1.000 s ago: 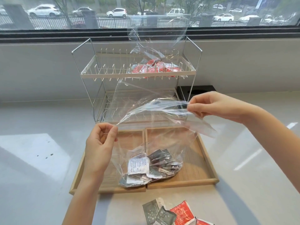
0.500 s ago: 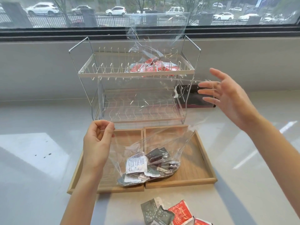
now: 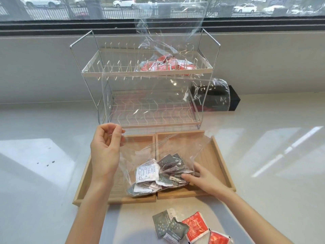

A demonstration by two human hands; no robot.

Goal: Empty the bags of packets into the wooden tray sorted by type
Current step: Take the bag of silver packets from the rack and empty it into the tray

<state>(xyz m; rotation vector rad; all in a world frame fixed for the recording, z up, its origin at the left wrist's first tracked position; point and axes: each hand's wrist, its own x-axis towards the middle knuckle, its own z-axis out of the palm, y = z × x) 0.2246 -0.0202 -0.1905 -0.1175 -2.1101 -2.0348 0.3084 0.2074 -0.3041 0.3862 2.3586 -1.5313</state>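
Here the left hand (image 3: pixel 105 154) pinches the top edge of a clear bag (image 3: pixel 158 124) between thumb and fingers and holds it up over the wooden tray (image 3: pixel 223 166). The bag stands open and tall, its film rising in front of the wire rack (image 3: pixel 146 71). Its bottom rests on the tray, straddling the divider between the two compartments, and a heap of grey packets (image 3: pixel 163 173) fills it, some showing a white printed back.

The right hand (image 3: pixel 202 178) lies low over the right compartment, fingers extended and slightly apart, their tips against the right side of the heap at the bag's lower corner. Whether they touch the film from outside or reach inside the bag, I cannot tell; they curl round nothing.

A second bag (image 3: pixel 168 41) sits on the right half of the rack's upper shelf, its open top standing against the window, with red packets (image 3: pixel 163 65) inside. The lower shelf is seen only through the film of the held bag.

On the white counter (image 3: pixel 44 182) near the tray's front edge lie loose packets (image 3: pixel 186 228): two grey ones on the left, two red ones on the right, overlapping. Behind the rack to the right a black box (image 3: pixel 233 99) sits by the wall, partly veiled by clear film.
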